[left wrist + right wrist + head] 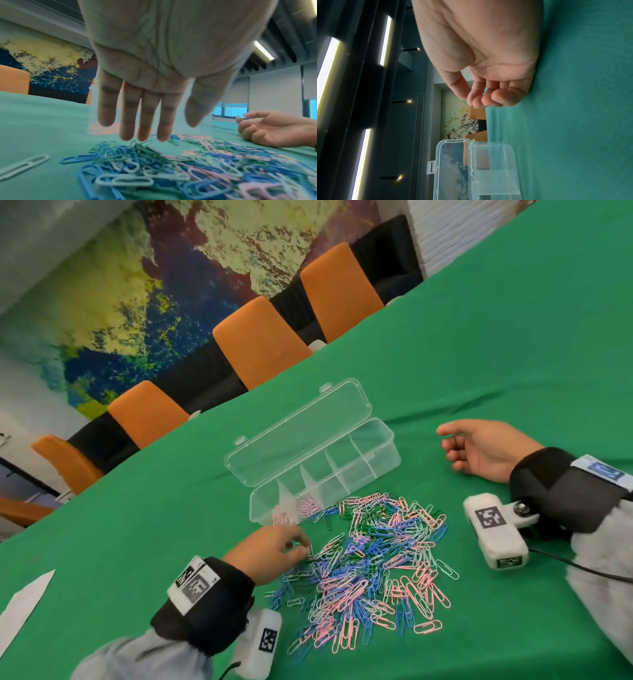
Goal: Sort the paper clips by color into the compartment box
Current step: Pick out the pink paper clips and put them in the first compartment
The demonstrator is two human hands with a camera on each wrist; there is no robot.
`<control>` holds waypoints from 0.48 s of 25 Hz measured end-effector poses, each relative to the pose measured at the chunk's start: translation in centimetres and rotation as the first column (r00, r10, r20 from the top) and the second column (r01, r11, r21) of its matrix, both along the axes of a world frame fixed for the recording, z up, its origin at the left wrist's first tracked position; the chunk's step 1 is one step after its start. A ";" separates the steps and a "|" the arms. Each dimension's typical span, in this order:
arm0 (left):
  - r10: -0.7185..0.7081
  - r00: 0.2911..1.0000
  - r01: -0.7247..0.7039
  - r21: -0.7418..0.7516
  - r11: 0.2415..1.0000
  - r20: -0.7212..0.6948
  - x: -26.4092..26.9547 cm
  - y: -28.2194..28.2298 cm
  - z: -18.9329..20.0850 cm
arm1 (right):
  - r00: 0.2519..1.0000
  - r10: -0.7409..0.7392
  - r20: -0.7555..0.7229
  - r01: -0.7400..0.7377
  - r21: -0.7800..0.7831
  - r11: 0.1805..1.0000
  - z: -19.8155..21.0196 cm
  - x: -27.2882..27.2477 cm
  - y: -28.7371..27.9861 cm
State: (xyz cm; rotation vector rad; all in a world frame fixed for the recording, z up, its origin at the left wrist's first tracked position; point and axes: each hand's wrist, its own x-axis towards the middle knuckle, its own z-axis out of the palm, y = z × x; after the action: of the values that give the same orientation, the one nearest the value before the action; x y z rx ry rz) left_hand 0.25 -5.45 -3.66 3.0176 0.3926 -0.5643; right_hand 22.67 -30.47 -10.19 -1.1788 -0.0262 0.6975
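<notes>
From my remote station, the head camera gives me the whole layout: a clear compartment box (363, 455) with its lid (301, 424) thrown open sits on the green table (496, 344), and a loose heap of paper clips (373, 563) in pink, blue, green and white lies just in front of it. I count five compartments; the two at the left end hold pink clips (298, 508), the rest look bare.

My left hand (270, 553) reaches into the heap's left edge. The head view suggests fingertips closing on a clip, but the left wrist camera shows the fingers (147, 115) straight and spread above the green and blue clips, so I cannot tell if anything is pinched. That view alone catches one white clip (24, 166) lying apart from the pile.

My right hand (486, 450) rests on its side on the cloth, right of the box, fingers loosely curled and holding nothing; the right wrist camera confirms this and shows the box's end wall (494, 169) close by.

Open cloth stretches right of and beyond the box. Four orange chairs (257, 340) line the far table edge; a white paper (24, 607) lies at the near left.
</notes>
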 end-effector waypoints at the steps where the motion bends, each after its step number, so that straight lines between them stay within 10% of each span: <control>1: -0.013 0.998 0.012 0.017 1.000 0.065 0.5 0.5 -0.1 | 1.000 -0.002 -0.003 0.002 0.002 1.000 0.0 0.0 0.0; 12: -0.141 0.986 0.143 0.021 0.989 -0.086 2.1 3.3 -1.9 | 0.999 -0.010 0.041 0.012 -0.030 0.999 0.3 -0.4 -0.1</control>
State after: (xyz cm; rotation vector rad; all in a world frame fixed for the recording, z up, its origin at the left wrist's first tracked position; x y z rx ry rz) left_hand 2.36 -2.20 -5.55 3.0733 0.1905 -0.7037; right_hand 22.27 -30.57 -9.91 -1.2212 -0.0432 0.6663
